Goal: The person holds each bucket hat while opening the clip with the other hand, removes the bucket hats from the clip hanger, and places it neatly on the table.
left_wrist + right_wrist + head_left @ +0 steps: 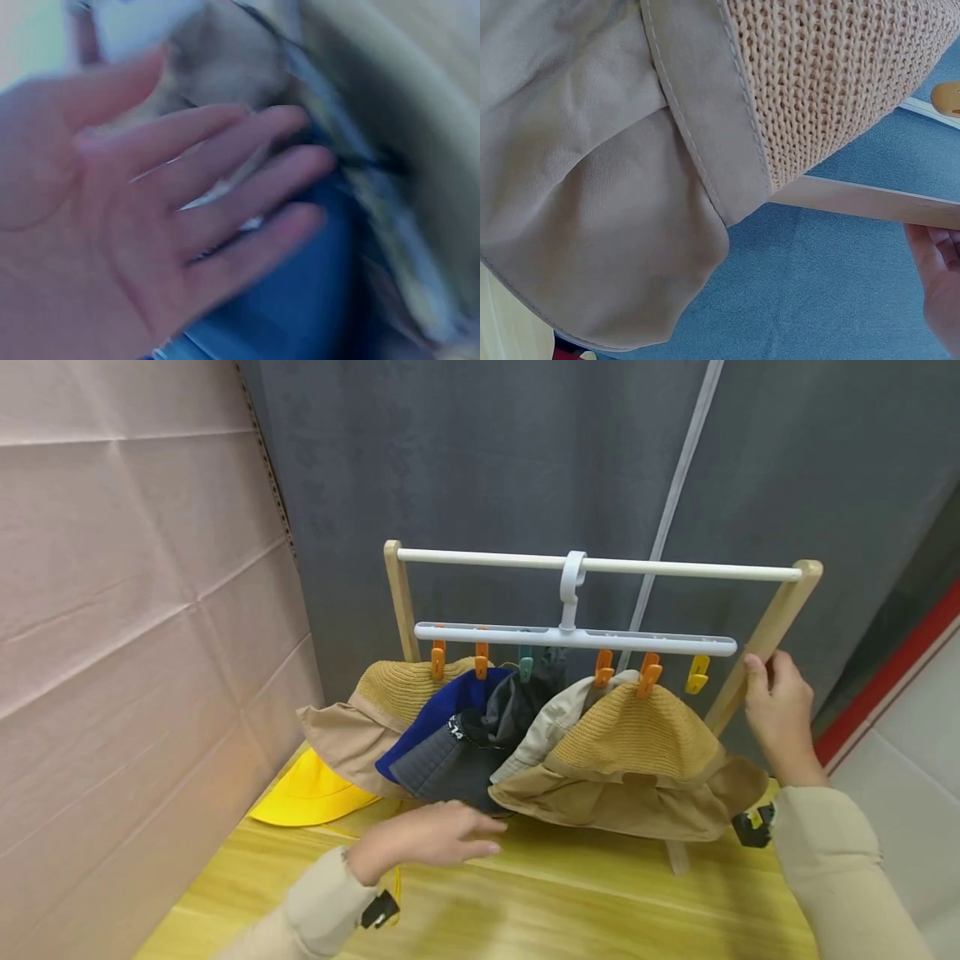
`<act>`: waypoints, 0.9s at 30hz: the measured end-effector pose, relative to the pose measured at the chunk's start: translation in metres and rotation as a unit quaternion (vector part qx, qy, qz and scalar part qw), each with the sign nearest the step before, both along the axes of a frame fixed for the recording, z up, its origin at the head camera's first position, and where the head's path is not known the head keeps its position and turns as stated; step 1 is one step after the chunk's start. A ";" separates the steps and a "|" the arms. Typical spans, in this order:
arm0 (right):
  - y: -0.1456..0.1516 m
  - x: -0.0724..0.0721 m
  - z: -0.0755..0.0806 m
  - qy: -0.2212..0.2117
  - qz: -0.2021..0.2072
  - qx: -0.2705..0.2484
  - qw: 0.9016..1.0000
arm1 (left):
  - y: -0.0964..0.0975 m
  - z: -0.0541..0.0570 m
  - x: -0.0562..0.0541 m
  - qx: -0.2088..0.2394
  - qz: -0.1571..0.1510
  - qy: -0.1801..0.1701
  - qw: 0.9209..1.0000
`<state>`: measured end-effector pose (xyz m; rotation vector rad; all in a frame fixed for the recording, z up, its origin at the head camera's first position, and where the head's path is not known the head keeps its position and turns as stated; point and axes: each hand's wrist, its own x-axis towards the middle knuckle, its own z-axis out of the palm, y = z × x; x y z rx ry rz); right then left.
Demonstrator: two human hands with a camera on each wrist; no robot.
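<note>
My right hand (780, 710) grips the right wooden post (768, 631) of a small rack, thumb on its near side. Fingers spread, my left hand (438, 833) hovers over the table in front of the hats, holding nothing. A white clip hanger (573, 639) hooks over the rack's white bar (487, 559). Clipped along it are a straw hat with tan brim (408, 685), a blue hat (420, 727), a dark grey hat (457, 768), a pale beige hat (543, 731) and a straw hat with khaki brim (637, 735). That last one fills much of the right wrist view.
On the table (525, 910), a yellow hat (311, 792) lies at the left under the clipped hats. The hanger's yellow clip (697, 675) at the right end holds nothing. A pale draped wall (135, 610) stands left, a grey curtain (480, 460) behind.
</note>
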<state>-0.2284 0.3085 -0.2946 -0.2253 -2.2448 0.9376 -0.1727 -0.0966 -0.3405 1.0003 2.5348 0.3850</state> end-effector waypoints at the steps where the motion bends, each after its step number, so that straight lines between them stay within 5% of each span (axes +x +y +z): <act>1: 0.000 0.000 0.000 0.000 -0.001 0.000 1.000 | 0.013 0.007 -0.001 0.034 -0.016 0.029 0.999; 5: 0.001 -0.001 -0.001 -0.012 -0.001 0.000 1.000 | 0.060 0.025 -0.009 0.132 -0.012 0.153 0.979; 9: 0.002 -0.003 -0.003 -0.011 0.000 0.001 1.000 | 0.098 0.031 -0.025 0.174 0.005 0.235 0.956; 18: 0.000 -0.006 -0.002 0.014 0.000 0.000 1.000 | 0.156 0.034 -0.058 0.189 0.070 0.313 0.928; 27: 0.000 -0.005 -0.002 0.017 -0.006 0.000 1.000 | 0.174 0.030 -0.077 0.223 0.095 0.352 0.904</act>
